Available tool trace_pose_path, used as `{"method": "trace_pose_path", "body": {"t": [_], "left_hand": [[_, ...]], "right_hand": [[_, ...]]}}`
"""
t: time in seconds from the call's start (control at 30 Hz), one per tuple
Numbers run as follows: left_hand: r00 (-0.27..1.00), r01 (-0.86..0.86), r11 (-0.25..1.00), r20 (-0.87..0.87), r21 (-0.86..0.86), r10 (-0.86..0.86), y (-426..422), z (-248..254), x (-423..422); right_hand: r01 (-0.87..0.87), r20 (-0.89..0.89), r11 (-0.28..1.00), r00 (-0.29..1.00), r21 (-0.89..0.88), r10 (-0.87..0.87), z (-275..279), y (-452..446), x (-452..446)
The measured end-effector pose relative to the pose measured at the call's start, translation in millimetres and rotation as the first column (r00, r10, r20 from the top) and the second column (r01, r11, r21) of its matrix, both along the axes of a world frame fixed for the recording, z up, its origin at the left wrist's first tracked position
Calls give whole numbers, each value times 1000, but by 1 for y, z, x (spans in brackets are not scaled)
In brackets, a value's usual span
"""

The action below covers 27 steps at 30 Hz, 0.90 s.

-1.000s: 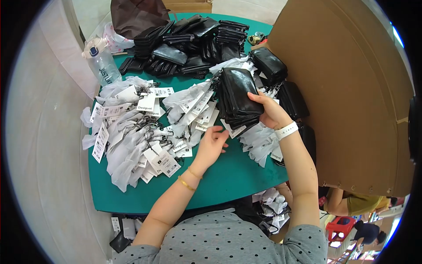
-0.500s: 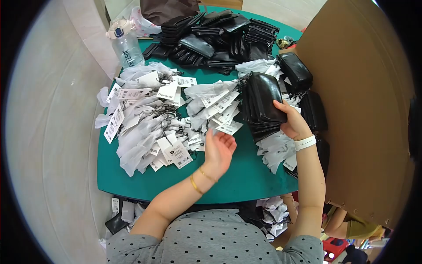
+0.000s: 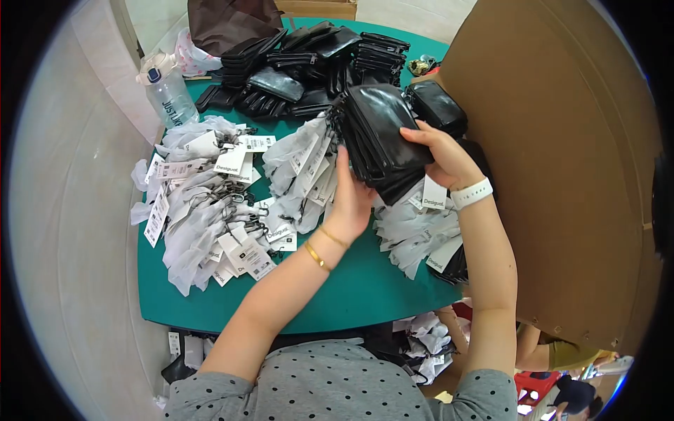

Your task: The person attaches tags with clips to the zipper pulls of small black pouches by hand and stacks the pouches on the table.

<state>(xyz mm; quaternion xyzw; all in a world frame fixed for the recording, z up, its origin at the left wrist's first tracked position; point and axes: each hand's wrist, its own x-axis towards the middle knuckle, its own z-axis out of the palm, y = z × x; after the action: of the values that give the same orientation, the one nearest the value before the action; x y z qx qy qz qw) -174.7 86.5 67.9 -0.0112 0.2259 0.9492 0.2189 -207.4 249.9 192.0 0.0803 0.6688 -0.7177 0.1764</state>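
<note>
Green table (image 3: 330,302) with a stack of black wallets (image 3: 386,130) held up over it

The table fills the middle, and a tall sheet of brown cardboard (image 3: 554,161) stands along its right side. On the left of the table lies a big heap of white tissue paper (image 3: 200,210), and a pile of more black wallets (image 3: 277,84) spreads across the back, with a brown bag (image 3: 235,28) behind it. The held stack is right of centre, tilted, with a smaller bunch of white tissue (image 3: 298,179) at its upper left and another white bunch (image 3: 414,231) below it. The right hand (image 3: 449,160) grips the stack by its right side, thumb flat on the top wallet, the other fingers hidden from sight. The left hand (image 3: 351,200) is at the stack's lower left, thumb raised and apart from its fingers; the fingertips pass behind the wallets, so whether they have hold of anything I cannot tell. A clear bottle (image 3: 172,91) stands at the far left. Smallest are the printed tags (image 3: 256,259) on the heap, the white wristband (image 3: 472,194) on the right wrist and the gold bracelet (image 3: 317,257) on the left arm
</note>
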Motion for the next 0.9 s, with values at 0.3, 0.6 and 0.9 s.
{"method": "trace_pose_path", "body": {"t": [0.3, 0.6, 0.9], "left_hand": [[1000, 16, 998, -15, -61, -17, 59, 11, -84], [999, 18, 879, 48, -476, 5, 97, -23, -129], [924, -381, 607, -297, -698, 239, 94, -31, -126]], "right_hand": [[88, -55, 996, 995, 7, -87, 7, 55, -44], [279, -369, 549, 928, 788, 57, -15, 78, -63], [228, -283, 306, 947, 924, 152, -33, 51, -62]]}}
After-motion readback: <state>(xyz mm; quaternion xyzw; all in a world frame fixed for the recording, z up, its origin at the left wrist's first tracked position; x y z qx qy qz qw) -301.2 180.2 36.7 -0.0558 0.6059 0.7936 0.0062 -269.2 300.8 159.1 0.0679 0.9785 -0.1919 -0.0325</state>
